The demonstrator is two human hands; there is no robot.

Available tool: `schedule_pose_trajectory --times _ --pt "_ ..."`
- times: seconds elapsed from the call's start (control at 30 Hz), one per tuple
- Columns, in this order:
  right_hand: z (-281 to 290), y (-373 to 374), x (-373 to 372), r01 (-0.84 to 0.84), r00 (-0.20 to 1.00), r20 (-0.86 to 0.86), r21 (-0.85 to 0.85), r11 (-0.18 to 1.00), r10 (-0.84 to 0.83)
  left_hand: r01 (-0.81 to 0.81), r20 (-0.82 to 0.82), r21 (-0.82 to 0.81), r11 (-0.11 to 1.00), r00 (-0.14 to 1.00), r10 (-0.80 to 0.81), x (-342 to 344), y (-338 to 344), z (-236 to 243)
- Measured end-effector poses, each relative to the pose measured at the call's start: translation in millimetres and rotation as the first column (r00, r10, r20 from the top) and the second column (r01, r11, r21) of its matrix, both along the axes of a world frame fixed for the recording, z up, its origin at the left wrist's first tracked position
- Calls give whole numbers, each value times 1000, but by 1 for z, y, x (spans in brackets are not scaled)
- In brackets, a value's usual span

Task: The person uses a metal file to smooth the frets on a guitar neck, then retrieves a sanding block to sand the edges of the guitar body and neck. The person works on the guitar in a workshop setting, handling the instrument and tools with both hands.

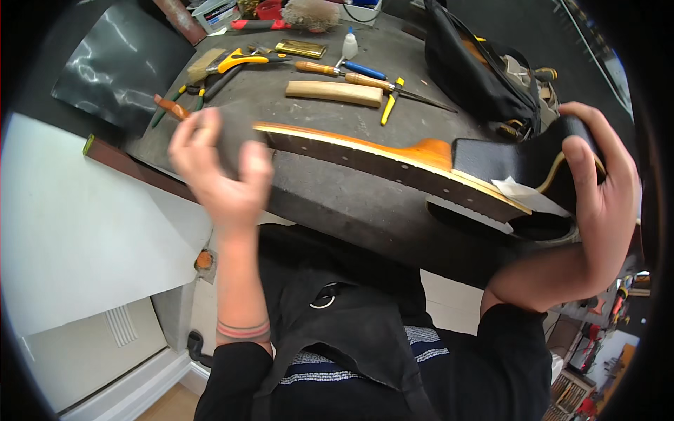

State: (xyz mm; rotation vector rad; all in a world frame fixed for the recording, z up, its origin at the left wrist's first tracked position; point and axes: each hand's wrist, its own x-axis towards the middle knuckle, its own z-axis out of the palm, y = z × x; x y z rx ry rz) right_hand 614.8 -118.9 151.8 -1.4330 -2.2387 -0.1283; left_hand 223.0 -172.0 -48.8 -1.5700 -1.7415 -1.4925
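Observation:
A guitar (421, 151) rests on its side above the bench's front, with its orange neck and dark fretboard (351, 161) facing me, its black body at the right and its headstock at the left. A strip of white tape (519, 193) sticks near the body's joint. My left hand (217, 168), blurred, has its fingers curled on a dark flat pad (235, 133) at the fretboard's headstock end; I cannot make out what the pad is. My right hand (604, 182) grips the guitar's black body, thumb in front and fingers over the top.
The dark workbench (316, 196) holds a wooden block (333, 91), pliers, brushes, wooden-handled files (368, 81), a small glue bottle (349, 43) and a black bag (470, 63). A white panel (91, 217) lies at the left. Shelves of tools (583, 365) show at the lower right.

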Motion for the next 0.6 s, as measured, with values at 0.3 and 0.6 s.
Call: schedule_pose_trajectory --times 0.3,0.6 --pt "-10 -1 -11 22 999 -51 90 996 -17 376 -228 24 926 904 -361 107 7 38" --pt "-2 -2 -13 -44 997 -61 50 998 47 456 -143 -29 889 879 -455 132 3 55"
